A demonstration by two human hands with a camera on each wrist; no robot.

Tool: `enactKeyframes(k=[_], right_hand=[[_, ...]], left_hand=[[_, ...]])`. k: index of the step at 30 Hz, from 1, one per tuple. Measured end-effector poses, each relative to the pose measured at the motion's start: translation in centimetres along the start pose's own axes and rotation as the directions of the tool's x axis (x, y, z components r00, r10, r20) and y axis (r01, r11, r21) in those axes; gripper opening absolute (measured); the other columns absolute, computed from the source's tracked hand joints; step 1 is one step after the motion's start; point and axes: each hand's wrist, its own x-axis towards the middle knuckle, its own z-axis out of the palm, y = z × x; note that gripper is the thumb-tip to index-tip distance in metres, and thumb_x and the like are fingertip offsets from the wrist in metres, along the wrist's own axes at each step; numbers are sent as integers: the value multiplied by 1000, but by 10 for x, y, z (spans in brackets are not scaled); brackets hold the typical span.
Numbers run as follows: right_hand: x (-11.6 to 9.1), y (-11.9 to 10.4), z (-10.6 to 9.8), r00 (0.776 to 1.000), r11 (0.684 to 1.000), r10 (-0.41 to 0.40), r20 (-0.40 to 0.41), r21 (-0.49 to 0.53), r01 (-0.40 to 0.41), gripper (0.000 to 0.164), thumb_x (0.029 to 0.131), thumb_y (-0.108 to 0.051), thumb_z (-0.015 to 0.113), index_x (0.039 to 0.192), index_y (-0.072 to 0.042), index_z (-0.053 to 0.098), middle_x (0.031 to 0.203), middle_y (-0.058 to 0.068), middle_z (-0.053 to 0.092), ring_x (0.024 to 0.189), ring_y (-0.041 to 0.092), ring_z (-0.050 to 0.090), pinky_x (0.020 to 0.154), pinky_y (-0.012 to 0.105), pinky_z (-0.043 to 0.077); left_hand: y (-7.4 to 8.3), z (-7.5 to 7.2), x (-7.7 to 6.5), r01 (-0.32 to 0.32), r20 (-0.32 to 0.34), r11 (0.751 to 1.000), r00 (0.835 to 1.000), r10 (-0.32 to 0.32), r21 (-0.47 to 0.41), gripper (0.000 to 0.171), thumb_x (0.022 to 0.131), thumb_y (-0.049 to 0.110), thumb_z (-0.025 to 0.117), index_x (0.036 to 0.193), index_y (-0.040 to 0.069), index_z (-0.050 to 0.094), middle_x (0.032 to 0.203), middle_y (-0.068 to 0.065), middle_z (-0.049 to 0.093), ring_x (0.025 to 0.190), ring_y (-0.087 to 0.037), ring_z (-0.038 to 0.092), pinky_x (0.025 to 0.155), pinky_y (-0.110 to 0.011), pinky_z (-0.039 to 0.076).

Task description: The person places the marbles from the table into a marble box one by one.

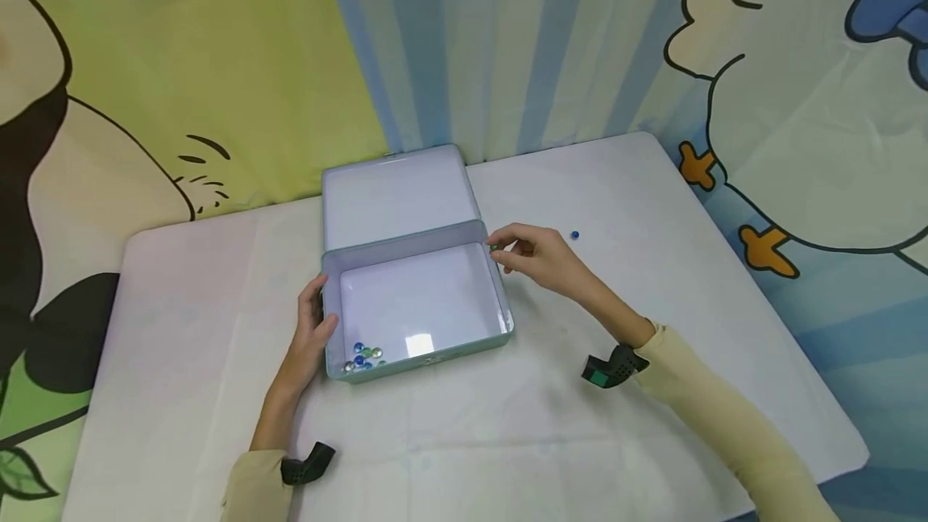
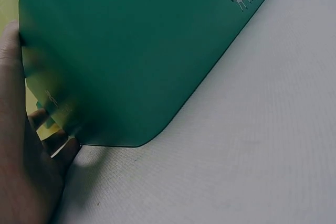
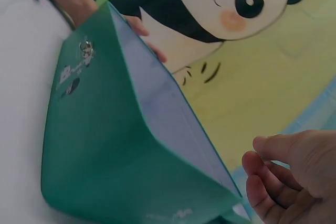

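In the head view an open tin box (image 1: 416, 356), pale inside and green outside, lies with its lid (image 1: 399, 196) folded back. Several blue, green and clear glass marbles (image 1: 359, 361) are gathered in its near left corner. My left hand (image 1: 308, 341) holds the box's left wall, thumb at the rim and fingers outside; the left wrist view shows the green outer side (image 2: 121, 66) beside these fingers. Above the right wall, my right hand (image 1: 536, 256) pinches a green marble (image 1: 495, 247) between thumb and fingertips. The right wrist view hides this marble.
A single blue marble (image 1: 575, 235) lies on the white table (image 1: 696, 329), beyond my right hand. Behind the table hangs a cartoon-printed cloth (image 1: 493, 47). Each wrist carries a black device (image 1: 615, 366).
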Motion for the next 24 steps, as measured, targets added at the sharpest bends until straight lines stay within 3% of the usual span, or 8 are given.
enactKeyframes(k=[5,12,18,24], right_hand=[[19,-14,14,996,999,-36,84,0,36,20,86,-19,63,106,-16,65,92,0,68,68,13,62,61,25,49],[51,-39,40,979,995,-90,185,-21,95,20,86,-18,63,106,-15,64,95,1,68,67,8,62,60,23,46],[83,-57,76,935,987,-114,336,-71,146,21,87,-15,61,108,-12,63,98,2,69,74,11,65,66,18,49],[105,-57,114,877,955,-132,462,-179,238,19,88,-15,60,105,-8,65,93,2,69,77,7,63,68,16,47]], left_hand=[[4,2,2,13,12,1000,1000,-13,5,61,93,12,40,145,19,10,154,-8,0,143,-25,-9,111,-51,-7],[27,6,2,15,22,1000,1000,-16,15,59,93,11,38,145,14,8,154,-14,-2,142,-29,-10,111,-52,-7],[4,0,4,-2,3,1000,1000,2,-12,60,93,15,41,145,19,12,153,-6,5,143,-23,-4,111,-52,-3],[3,2,3,-2,12,999,1000,3,-40,60,94,17,40,145,19,10,153,-8,4,142,-26,-2,110,-54,-2]])
